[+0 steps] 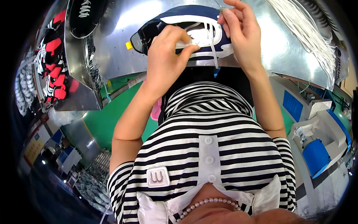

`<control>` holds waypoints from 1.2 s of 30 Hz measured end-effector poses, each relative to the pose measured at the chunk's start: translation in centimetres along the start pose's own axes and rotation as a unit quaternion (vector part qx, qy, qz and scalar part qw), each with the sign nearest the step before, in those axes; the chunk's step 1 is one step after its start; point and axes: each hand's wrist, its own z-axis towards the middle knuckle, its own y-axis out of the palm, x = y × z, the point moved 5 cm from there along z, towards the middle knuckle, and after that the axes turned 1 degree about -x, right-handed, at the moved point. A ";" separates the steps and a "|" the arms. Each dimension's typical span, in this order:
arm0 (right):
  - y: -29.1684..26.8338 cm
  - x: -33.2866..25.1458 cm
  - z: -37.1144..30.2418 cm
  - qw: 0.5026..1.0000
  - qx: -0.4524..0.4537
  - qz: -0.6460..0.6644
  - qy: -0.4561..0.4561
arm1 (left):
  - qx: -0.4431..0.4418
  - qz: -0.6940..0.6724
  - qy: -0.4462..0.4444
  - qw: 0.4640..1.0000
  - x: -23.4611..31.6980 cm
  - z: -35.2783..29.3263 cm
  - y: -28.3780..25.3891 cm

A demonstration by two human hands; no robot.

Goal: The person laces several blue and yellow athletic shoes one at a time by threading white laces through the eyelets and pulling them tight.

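Observation:
A navy-and-white sneaker (190, 18) lies on its side lengthwise on the shiny metal tabletop, its toe to the right. White shoelace (211, 41) crosses its front, and one end hangs down over the near side. Thumb and fingers of my left hand (167, 56) pinch together over the shoe's opening, at the white tongue (182, 44); whether lace is caught there too, I cannot tell. Above the toe, my right hand (241, 35) is closed on a thin metal tool (218, 3), whose far end leaves the picture. A yellow tab (129, 45) sticks out by the heel.
A bundle of white laces (305, 31) lies on the table's right. At the left stands a metal tray with a black shoe (85, 16); beyond it hang red, black and white shoe pieces (56, 71). A grey-and-blue machine (320, 149) stands at the lower right.

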 end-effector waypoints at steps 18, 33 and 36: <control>0.6 -0.4 -6.5 0.958 -0.146 -0.246 0.026 | -0.024 0.039 0.006 0.999 -0.1 -0.5 0.1; 1.7 -0.4 -6.3 0.930 -0.126 -0.346 -0.004 | -0.027 0.009 0.063 0.998 0.2 -1.2 1.1; 2.2 0.1 -5.9 0.929 -0.124 -0.348 -0.008 | -0.040 0.011 0.061 0.997 0.5 -1.3 1.1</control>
